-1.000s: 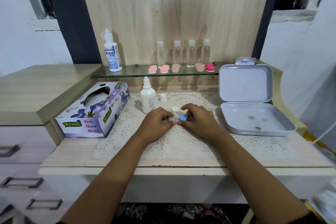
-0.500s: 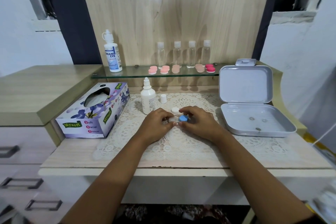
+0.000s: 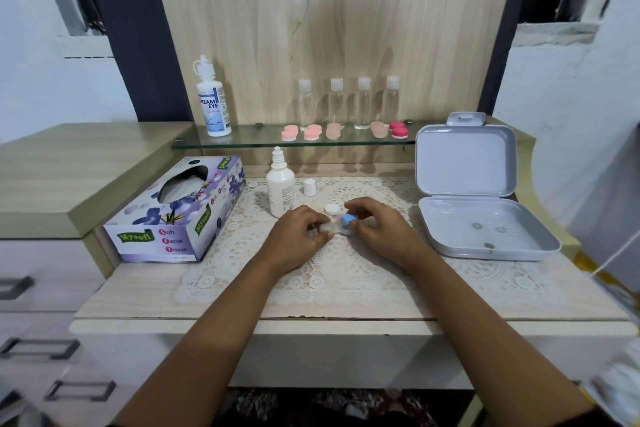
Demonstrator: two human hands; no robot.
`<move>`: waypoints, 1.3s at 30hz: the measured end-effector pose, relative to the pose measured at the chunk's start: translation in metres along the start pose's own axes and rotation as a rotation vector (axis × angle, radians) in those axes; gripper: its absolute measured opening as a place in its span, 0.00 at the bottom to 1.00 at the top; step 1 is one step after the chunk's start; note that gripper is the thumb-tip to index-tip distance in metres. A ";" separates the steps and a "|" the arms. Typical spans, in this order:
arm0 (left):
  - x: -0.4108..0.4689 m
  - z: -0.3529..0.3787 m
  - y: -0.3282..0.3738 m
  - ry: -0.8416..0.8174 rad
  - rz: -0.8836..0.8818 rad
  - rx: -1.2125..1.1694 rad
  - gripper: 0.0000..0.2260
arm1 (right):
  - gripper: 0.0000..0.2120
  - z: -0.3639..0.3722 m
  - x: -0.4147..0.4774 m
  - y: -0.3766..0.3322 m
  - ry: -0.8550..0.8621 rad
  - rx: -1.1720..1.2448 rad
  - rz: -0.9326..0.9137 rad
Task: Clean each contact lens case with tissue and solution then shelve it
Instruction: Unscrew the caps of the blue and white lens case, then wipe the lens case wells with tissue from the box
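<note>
Lens case (image 3: 337, 226) partly hidden by fingers, box (image 3: 485, 232) bits too small — unidentifiable

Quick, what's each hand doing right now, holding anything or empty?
Left hand: closed, pinching the clear end of the contact lens case.
Right hand: closed, fingers on the case's blue cap.

Blue cap (image 3: 347, 219), white lace mat (image 3: 346, 274), purple floral tissue box (image 3: 173, 215).

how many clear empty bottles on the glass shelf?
4. Small clear plastic bottles with white caps stand in a row at the back of the glass shelf: first, second, third, fourth. None looks hidden.
</note>
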State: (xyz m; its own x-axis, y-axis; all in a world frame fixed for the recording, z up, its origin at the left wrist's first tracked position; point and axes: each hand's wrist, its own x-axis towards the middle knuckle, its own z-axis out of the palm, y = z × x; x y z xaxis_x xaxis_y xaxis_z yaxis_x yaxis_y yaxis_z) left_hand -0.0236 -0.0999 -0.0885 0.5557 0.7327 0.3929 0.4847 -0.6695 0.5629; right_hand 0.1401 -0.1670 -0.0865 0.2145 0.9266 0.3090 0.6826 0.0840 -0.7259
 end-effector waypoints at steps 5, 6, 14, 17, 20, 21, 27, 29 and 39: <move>0.000 0.000 0.000 -0.006 -0.003 0.005 0.12 | 0.02 -0.003 0.002 -0.001 0.214 0.060 0.108; 0.000 0.000 0.000 -0.009 -0.005 0.006 0.12 | 0.03 -0.004 0.003 0.000 0.235 0.021 0.111; 0.000 0.000 -0.001 -0.014 -0.008 0.003 0.14 | 0.05 0.000 0.008 0.005 0.231 -0.116 0.109; -0.001 0.000 -0.002 -0.013 -0.007 0.005 0.14 | 0.07 -0.001 0.008 0.006 0.209 -0.152 0.102; 0.000 0.000 -0.002 -0.007 -0.009 -0.003 0.14 | 0.08 -0.003 0.006 0.002 0.209 -0.160 0.056; 0.000 0.001 -0.002 -0.005 -0.009 -0.004 0.14 | 0.08 -0.003 0.005 0.001 0.217 -0.154 0.023; 0.000 0.000 -0.002 -0.008 -0.008 -0.013 0.15 | 0.14 -0.001 -0.006 -0.004 0.126 -0.171 -0.062; 0.000 0.000 -0.002 -0.008 -0.008 -0.014 0.15 | 0.19 0.000 -0.005 -0.002 0.033 -0.245 -0.056; -0.002 0.005 -0.005 -0.032 0.016 0.146 0.20 | 0.14 0.000 -0.002 0.000 0.027 -0.255 -0.046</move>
State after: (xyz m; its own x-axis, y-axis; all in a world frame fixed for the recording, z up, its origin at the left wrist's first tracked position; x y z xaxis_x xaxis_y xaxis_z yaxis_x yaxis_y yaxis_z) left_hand -0.0234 -0.0984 -0.0956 0.5846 0.7189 0.3761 0.5672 -0.6936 0.4441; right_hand 0.1397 -0.1685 -0.0874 0.1955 0.9135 0.3568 0.8456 0.0272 -0.5331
